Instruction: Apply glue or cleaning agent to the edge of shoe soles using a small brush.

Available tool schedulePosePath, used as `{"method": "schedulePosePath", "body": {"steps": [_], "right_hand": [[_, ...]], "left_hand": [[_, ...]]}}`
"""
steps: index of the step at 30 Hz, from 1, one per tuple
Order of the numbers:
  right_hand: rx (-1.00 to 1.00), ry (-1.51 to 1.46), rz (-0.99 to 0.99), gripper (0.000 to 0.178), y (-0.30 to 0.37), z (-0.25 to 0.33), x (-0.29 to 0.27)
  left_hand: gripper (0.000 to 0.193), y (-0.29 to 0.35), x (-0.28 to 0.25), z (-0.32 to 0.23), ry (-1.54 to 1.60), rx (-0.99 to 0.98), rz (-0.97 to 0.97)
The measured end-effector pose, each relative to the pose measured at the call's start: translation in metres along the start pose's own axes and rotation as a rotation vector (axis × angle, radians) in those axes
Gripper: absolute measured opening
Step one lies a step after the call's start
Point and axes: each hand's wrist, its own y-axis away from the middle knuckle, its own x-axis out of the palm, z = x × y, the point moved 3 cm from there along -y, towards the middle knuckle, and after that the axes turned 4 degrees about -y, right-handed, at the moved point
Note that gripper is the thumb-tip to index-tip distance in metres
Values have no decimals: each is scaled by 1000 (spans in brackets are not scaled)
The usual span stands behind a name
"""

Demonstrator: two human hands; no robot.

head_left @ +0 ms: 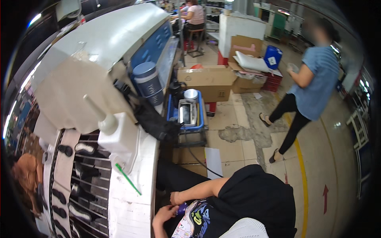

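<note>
At the lower middle, my left hand (pixel 164 215) is closed around a small purple object (pixel 181 209), whose kind I cannot make out. My right hand (pixel 174 198) bends in just above it, close to the same object; its fingers are mostly hidden. Both hands are in front of my black shirt with a colourful print (pixel 195 219). To their left runs a white ledge (pixel 131 202). On it stand a white bottle with a long nozzle (pixel 117 133) and a thin green plastic strip (pixel 127 178).
Black and white shoe soles (pixel 81 212) lie on a rod conveyor (pixel 101 174) beneath a hooded machine (pixel 103 31). A blue-grey tumbler (pixel 149 83) stands beside it. Ahead are a blue basket (pixel 191 126) and cardboard boxes (pixel 208 81). A person in blue (pixel 317 79) is at the right.
</note>
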Motion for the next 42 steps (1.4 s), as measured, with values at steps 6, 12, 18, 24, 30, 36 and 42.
{"method": "schedulePosePath", "body": {"steps": [6,12,18,24,30,36,42], "right_hand": [[-117,177,-73,19,18,-17,-15],[9,451,-36,29,59,-57,-88],[208,227,-14,33,111,-71,-148],[219,89,-168,29,167,-78,-211],[387,30,-219,31,184,-99,-245],[448,-23,-149,32,179,-103,-207],[356,-192,-21,51,176,-94,-157]], "left_hand": [[34,103,-108,-133,338,520,-331],[55,100,-168,-125,-208,414,-1172],[112,49,-123,-77,-460,36,-1067],[116,51,-124,-63,-408,132,-1321],[110,48,-121,-58,-408,52,-1313],[112,54,-125,-55,-429,-46,-1190],[92,119,-212,30,-468,-113,-1342]]}}
